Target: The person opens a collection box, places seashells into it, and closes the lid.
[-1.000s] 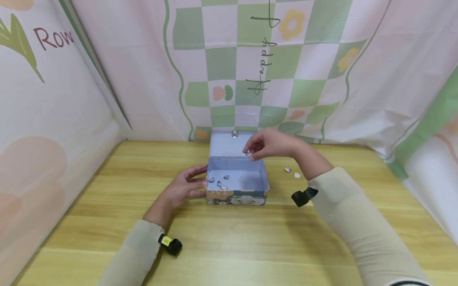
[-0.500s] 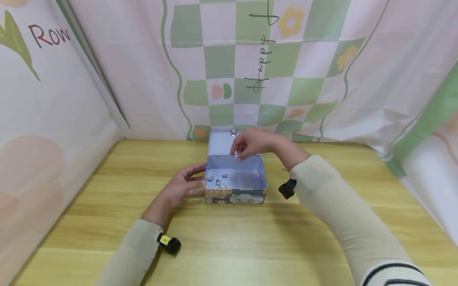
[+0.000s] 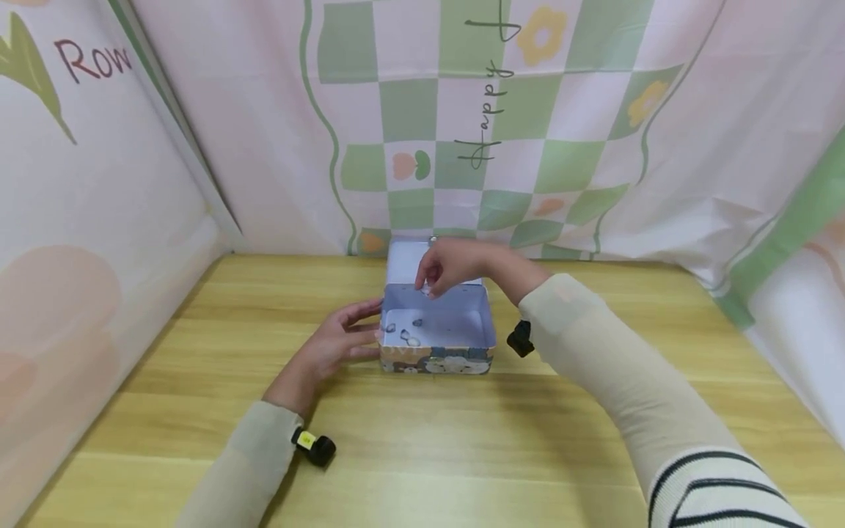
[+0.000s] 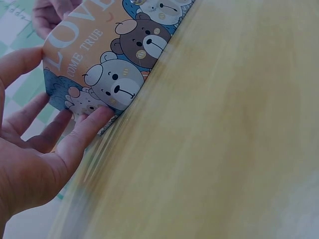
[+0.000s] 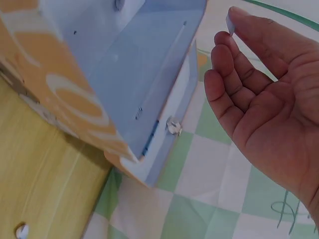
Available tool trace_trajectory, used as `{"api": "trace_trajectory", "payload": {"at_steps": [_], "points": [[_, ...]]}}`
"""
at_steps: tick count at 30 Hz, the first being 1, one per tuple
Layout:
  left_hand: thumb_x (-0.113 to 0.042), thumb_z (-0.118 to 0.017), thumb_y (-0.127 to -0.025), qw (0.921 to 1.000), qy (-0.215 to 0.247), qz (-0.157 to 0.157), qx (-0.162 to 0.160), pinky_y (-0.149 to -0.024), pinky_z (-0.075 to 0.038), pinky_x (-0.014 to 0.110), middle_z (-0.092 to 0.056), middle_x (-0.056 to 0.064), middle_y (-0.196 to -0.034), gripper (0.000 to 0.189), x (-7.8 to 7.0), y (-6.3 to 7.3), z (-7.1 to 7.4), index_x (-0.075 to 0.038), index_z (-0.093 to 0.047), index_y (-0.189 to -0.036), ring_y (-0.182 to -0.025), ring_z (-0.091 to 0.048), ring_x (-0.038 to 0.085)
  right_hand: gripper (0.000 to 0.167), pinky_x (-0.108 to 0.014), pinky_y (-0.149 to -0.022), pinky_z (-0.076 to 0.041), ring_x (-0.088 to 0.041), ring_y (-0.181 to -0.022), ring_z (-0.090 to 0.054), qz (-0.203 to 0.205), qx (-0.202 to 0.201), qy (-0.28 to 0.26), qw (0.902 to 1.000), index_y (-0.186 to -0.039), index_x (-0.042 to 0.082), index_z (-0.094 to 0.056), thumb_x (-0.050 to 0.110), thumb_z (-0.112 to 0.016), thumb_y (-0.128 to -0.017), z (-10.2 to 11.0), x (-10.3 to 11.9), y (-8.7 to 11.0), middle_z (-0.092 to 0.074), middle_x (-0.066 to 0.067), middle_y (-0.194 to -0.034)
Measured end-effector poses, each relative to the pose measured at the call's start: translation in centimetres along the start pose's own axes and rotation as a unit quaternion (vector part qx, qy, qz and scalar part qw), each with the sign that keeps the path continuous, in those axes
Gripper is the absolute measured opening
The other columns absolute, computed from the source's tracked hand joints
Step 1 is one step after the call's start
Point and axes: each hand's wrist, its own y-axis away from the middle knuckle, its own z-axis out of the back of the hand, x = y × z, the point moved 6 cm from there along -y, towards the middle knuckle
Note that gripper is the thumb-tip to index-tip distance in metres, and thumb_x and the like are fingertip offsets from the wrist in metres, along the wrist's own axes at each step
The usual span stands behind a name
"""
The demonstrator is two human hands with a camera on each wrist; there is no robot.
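A tin box (image 3: 436, 361) with cartoon bears on its outside stands on the table, its hinged lid (image 3: 404, 260) folded back. Several small pale shells (image 3: 417, 323) lie in its left part. Above the back of the box, my right hand (image 3: 455, 265) pinches another small shell (image 5: 230, 24) between thumb and forefinger, its other fingers curled loosely. My left hand (image 3: 330, 345) rests against the left side of the box with fingers spread; in the left wrist view, fingertips (image 4: 102, 115) touch the printed wall beside the word LOVE.
The wooden table (image 3: 409, 447) runs back to a checkered green and white curtain (image 3: 409, 110). A white printed sheet (image 3: 99, 220) closes off the left side. In the right wrist view, a loose shell (image 5: 22, 231) lies on the table. A metal clasp (image 5: 174, 126) sits on the lid.
My right hand has moved left, from the box's right back corner to above its middle, still pinching the shell. My left hand has stayed at the box's side.
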Motion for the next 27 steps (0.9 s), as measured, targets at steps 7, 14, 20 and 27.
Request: {"api": "trace_trajectory", "payload": {"at_steps": [7, 14, 20, 27], "points": [[0.002, -0.065, -0.089, 1.0000, 0.002, -0.003, 0.005, -0.096, -0.052, 0.046, -0.030, 0.015, -0.155, 0.070, 0.0, -0.1, 0.0, -0.004, -0.032, -0.150, -0.134, -0.039, 0.039, 0.025, -0.027, -0.070, -0.051, -0.015, -0.079, -0.056, 0.003, 0.017, -0.037, 0.9991, -0.111, 0.001, -0.071, 0.003, -0.071, -0.086, -1.1, 0.0, -1.6, -0.065, -0.002, -0.085], [0.002, -0.065, -0.088, 1.0000, 0.001, -0.004, 0.004, -0.095, -0.052, 0.046, -0.030, 0.015, -0.155, 0.071, -0.1, 0.0, -0.1, -0.005, -0.032, -0.150, -0.134, -0.039, 0.040, 0.027, -0.036, -0.072, -0.056, -0.015, -0.076, -0.059, -0.038, 0.026, -0.064, 0.9969, -0.114, 0.001, -0.070, 0.002, -0.069, -0.087, -1.3, -0.8, -2.3, -0.065, -0.004, -0.084], [0.003, -0.065, -0.089, 1.0000, 0.000, -0.004, 0.006, -0.095, -0.053, 0.046, -0.031, 0.015, -0.154, 0.070, -0.1, -0.1, 0.0, -0.005, -0.033, -0.150, -0.134, -0.039, 0.040, 0.028, -0.035, -0.072, -0.056, -0.015, -0.077, -0.059, -0.053, 0.030, -0.076, 0.9953, -0.114, 0.001, -0.070, 0.000, -0.069, -0.086, -1.3, -1.2, -2.0, -0.066, -0.006, -0.086], [0.002, -0.065, -0.089, 1.0000, 0.001, -0.001, 0.004, -0.096, -0.052, 0.046, -0.031, 0.015, -0.154, 0.070, -0.1, 0.0, -0.1, -0.005, -0.033, -0.150, -0.134, -0.038, 0.040, 0.029, -0.029, -0.070, -0.055, -0.016, -0.078, -0.060, -0.055, 0.019, -0.077, 0.9953, -0.113, 0.001, -0.070, -0.004, -0.068, -0.085, -1.4, -2.0, -1.8, -0.067, -0.010, -0.091]]}}
